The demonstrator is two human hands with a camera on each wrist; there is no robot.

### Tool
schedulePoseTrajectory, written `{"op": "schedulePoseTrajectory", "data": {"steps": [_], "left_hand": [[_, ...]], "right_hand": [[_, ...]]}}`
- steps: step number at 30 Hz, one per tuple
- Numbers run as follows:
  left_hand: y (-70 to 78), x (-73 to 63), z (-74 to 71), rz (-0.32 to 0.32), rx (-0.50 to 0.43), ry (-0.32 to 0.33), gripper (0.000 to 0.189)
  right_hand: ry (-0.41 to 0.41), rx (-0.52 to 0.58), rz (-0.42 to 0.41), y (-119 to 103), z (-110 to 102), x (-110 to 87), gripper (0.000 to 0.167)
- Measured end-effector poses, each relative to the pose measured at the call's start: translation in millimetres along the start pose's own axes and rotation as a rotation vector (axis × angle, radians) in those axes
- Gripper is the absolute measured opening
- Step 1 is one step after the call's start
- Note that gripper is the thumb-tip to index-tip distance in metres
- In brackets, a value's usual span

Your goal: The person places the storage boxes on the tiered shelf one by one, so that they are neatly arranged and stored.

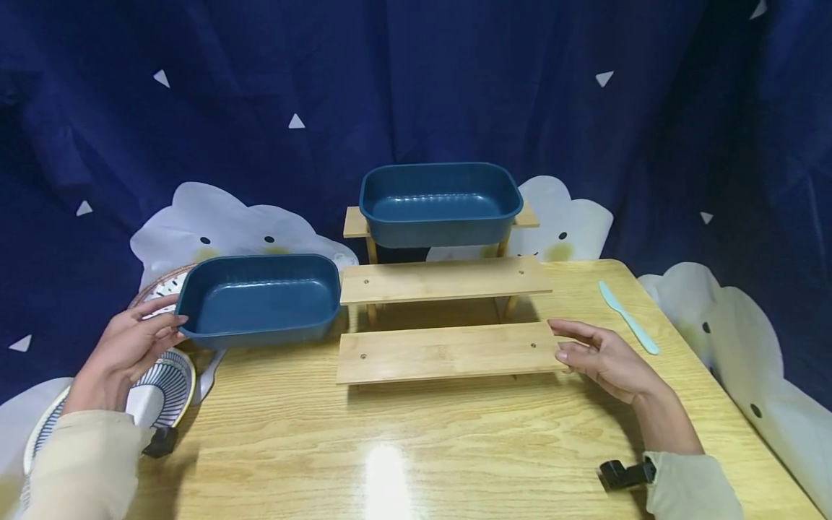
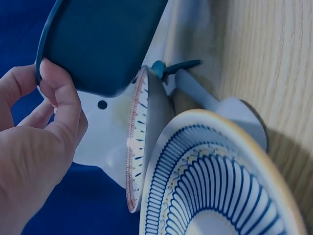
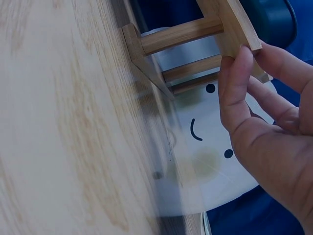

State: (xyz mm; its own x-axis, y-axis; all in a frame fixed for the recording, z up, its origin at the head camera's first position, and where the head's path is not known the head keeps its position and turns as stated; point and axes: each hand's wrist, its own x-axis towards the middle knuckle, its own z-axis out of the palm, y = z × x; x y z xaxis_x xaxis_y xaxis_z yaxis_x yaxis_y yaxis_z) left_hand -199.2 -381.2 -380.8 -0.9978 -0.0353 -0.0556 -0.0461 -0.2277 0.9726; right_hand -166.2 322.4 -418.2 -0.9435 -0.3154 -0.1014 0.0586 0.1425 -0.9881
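Note:
At the left, my left hand pinches the near-left rim of a dark blue plastic basin, thumb over the edge. The left wrist view shows the basin's corner between thumb and fingers, above the bowls. My right hand grips the right end of the lowest board of a tiered wooden shelf. In the right wrist view, thumb and fingers pinch the board's end, with wooden rails beneath it. A second blue basin sits on the shelf's top tier.
A blue-striped bowl and a bowl with a red-patterned rim stand at the table's left edge, near a grey spoon-like utensil. A mint-green knife lies at the right. A dark blue curtain hangs behind the table.

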Motion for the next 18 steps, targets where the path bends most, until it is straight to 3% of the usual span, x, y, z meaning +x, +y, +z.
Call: {"op": "schedulePoseTrajectory", "data": {"steps": [9, 18], "left_hand": [[5.9, -20.8, -14.4, 0.025, -0.149, -0.021, 0.043], [12.3, -28.1, -7.1, 0.073, -0.334, -0.078, 0.044]], "right_hand": [[-0.012, 0.0, -0.008, -1, 1, -0.2, 0.063], [-0.011, 0.0, -0.016, 0, -1, 0.5, 0.06]]}}
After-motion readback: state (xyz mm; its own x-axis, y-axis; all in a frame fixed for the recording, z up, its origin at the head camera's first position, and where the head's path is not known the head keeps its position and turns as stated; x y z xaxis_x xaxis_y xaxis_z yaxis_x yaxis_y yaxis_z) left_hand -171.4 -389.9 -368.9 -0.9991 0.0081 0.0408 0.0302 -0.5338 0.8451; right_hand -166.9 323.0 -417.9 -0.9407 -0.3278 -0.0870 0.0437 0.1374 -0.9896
